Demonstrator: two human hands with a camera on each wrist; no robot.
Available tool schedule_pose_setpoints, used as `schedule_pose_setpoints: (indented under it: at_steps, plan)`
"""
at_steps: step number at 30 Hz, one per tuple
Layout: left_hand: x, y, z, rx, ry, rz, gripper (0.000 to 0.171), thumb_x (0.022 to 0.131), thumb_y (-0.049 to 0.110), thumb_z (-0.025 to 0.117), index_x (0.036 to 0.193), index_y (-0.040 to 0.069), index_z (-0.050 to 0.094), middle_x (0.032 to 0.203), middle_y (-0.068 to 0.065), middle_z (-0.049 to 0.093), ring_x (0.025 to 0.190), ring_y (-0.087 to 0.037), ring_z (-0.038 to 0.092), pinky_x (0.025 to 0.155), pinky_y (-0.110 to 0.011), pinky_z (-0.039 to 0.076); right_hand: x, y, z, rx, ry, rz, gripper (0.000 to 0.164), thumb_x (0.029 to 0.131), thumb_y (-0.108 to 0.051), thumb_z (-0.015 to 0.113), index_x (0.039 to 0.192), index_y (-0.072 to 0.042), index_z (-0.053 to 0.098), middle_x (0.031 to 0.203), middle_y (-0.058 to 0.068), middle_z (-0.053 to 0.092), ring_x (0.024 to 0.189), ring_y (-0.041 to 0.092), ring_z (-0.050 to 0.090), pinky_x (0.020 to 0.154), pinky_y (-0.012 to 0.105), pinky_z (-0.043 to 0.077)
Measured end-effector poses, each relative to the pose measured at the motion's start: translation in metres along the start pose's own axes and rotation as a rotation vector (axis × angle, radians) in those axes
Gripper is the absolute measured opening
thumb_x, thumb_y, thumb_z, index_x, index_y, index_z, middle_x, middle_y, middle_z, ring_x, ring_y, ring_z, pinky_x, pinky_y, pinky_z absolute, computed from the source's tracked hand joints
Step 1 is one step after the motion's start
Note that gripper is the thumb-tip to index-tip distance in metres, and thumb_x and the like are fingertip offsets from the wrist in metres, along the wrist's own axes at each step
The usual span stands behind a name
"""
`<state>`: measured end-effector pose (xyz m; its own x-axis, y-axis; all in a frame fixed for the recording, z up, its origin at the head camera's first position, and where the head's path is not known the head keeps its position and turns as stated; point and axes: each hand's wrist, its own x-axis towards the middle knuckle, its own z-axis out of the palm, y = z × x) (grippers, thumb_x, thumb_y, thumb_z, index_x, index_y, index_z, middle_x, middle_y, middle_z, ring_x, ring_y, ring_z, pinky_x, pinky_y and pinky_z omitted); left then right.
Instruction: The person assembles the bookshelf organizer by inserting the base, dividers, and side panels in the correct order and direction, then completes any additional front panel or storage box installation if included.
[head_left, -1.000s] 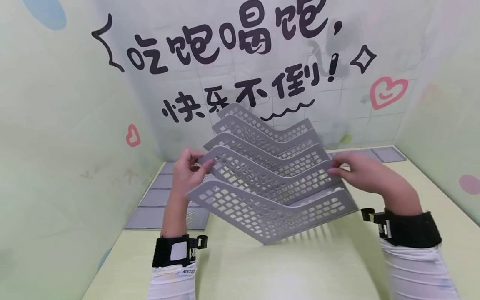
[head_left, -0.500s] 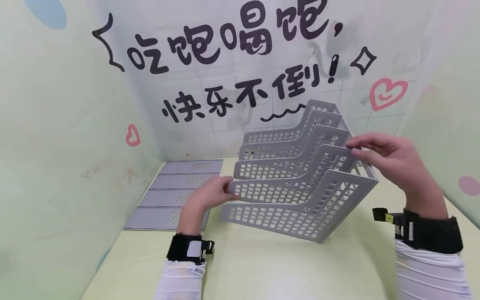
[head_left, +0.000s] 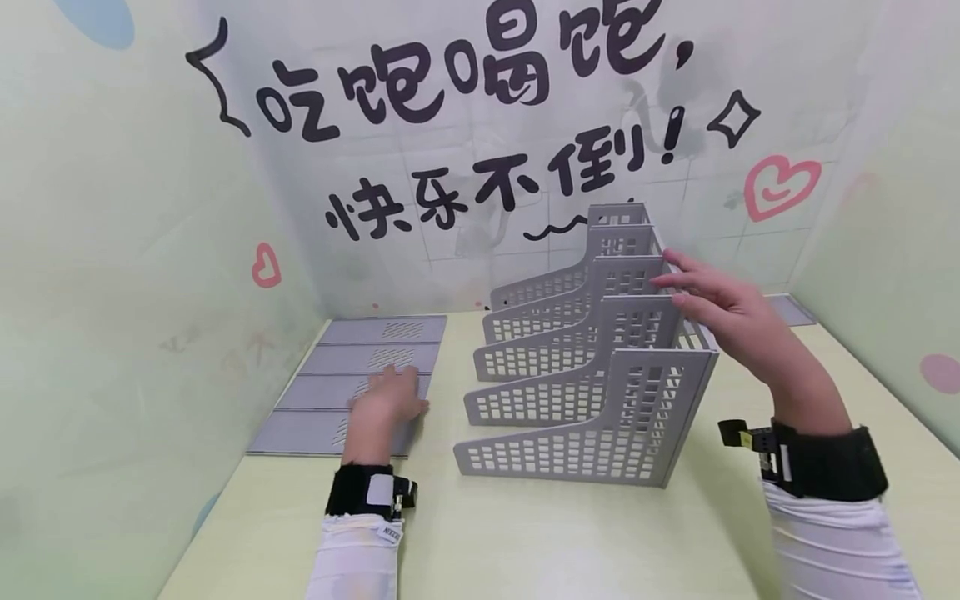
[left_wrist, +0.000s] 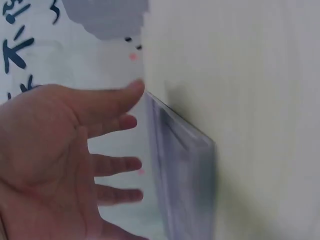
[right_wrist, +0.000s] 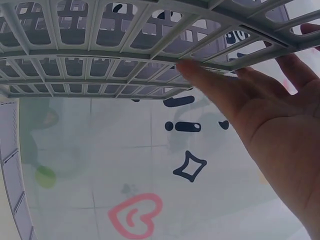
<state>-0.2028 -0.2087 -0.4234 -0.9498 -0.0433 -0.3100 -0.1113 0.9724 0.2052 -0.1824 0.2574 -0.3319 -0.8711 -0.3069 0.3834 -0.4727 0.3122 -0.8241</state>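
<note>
Gray perforated five-panel file rack [head_left: 606, 358], upright on a pale yellow table [head_left: 540, 546]; long axis, judged by the row of panels, runs from the near side toward the back wall; low rounded ends point left, tall spine stands right. Right hand [head_left: 742, 312]: at the rack's upper spine edge, fingers extended and lightly touching, not wrapped round it. Left hand [head_left: 384, 408]: unclenched, fingers spread, holding nothing, over a flat gray four-section panel sheet [head_left: 311, 392] left of the rack; contact cannot be told. Handling, by judgement: steady the taller spine side until the base sits level, then ease fingertips away evenly, without dragging the rack sideways. Further flat gray panel [head_left: 795, 311]: beyond the rack, to its right. Black wristbands [head_left: 828, 462], white sleeves [head_left: 843, 542]: nearer than the rack, either side. Lettered back wall [head_left: 450, 279]: behind the rack.
</note>
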Motion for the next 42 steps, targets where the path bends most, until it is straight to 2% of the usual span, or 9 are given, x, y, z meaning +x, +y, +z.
schedule_pose_setpoints:
  at_steps: [3,7,12,17,24,28,33,36,42]
  plan:
    - [0.002,-0.012,0.004,-0.01,-0.028,-0.037,0.074,0.107,0.038,0.059,0.168,0.01,0.028,0.173,-0.036,0.012,0.156,-0.067,0.013,0.115,-0.088,0.024,0.0,0.003,-0.001,0.029,-0.023,0.018,0.031,0.11,-0.011,0.057,0.139,-0.009,0.067,0.176,0.009,0.032,0.165,0.014,0.022,0.104,0.004,0.039]
    - [0.004,-0.019,0.005,-0.004,-0.045,0.0,0.071,0.108,0.038,0.057,0.167,0.006,0.031,0.169,-0.041,0.016,0.151,-0.072,0.019,0.122,-0.079,0.025,0.0,0.002,0.0,0.018,-0.018,0.014,0.032,0.11,-0.012,0.057,0.14,-0.008,0.067,0.175,0.005,0.035,0.164,0.01,0.025,0.104,0.004,0.039]
    - [0.008,-0.014,0.004,0.047,-0.061,0.026,0.068,0.109,0.04,0.056,0.165,0.006,0.036,0.168,-0.04,0.023,0.154,-0.064,0.026,0.125,-0.073,0.027,0.0,0.002,-0.003,0.047,-0.029,0.044,0.028,0.111,-0.015,0.055,0.135,-0.008,0.068,0.176,0.001,0.033,0.164,0.014,0.025,0.102,0.007,0.042]
    - [0.009,0.002,0.005,0.093,-0.073,0.039,0.068,0.109,0.041,0.056,0.164,0.006,0.038,0.167,-0.04,0.028,0.155,-0.057,0.032,0.124,-0.069,0.034,-0.002,0.007,-0.012,0.129,-0.039,0.066,0.021,0.111,-0.015,0.054,0.125,-0.009,0.069,0.176,-0.003,0.032,0.16,0.015,0.029,0.094,0.015,0.048]
    - [0.006,0.034,0.013,0.108,-0.07,0.017,0.068,0.108,0.041,0.057,0.163,0.005,0.04,0.166,-0.035,0.036,0.159,-0.052,0.029,0.126,-0.07,0.032,-0.008,0.021,-0.026,0.264,-0.079,0.049,0.021,0.111,-0.01,0.051,0.123,-0.011,0.069,0.176,-0.006,0.032,0.142,0.007,0.044,0.081,0.023,0.053]
    - [0.003,0.052,0.017,0.093,-0.065,0.002,0.068,0.108,0.042,0.056,0.164,0.008,0.04,0.168,-0.034,0.033,0.16,-0.051,0.029,0.128,-0.069,0.028,-0.011,0.027,-0.033,0.328,-0.079,0.031,0.022,0.111,-0.004,0.05,0.121,-0.008,0.069,0.173,-0.008,0.036,0.132,0.005,0.055,0.075,0.023,0.054]
    - [-0.002,0.069,0.02,0.086,-0.072,0.004,0.065,0.108,0.038,0.056,0.164,0.01,0.04,0.168,-0.034,0.033,0.158,-0.05,0.033,0.129,-0.066,0.029,-0.016,0.031,-0.041,0.406,-0.081,0.008,0.026,0.109,0.002,0.047,0.12,-0.006,0.069,0.17,-0.011,0.041,0.12,0.006,0.066,0.073,0.022,0.057]
    - [-0.004,0.075,0.022,0.105,-0.07,0.023,0.067,0.106,0.037,0.058,0.164,0.01,0.04,0.167,-0.033,0.037,0.157,-0.049,0.037,0.128,-0.066,0.032,-0.017,0.032,-0.042,0.412,-0.08,0.002,0.028,0.109,0.004,0.046,0.12,-0.005,0.07,0.168,-0.011,0.043,0.119,0.007,0.067,0.073,0.021,0.057]
    - [-0.007,0.079,0.026,0.146,-0.046,0.062,0.072,0.103,0.042,0.066,0.163,0.01,0.042,0.162,-0.031,0.046,0.153,-0.048,0.044,0.123,-0.064,0.04,-0.012,0.03,-0.038,0.328,-0.083,0.0,0.023,0.109,0.001,0.05,0.12,-0.005,0.069,0.171,-0.007,0.04,0.134,0.006,0.056,0.073,0.022,0.055]
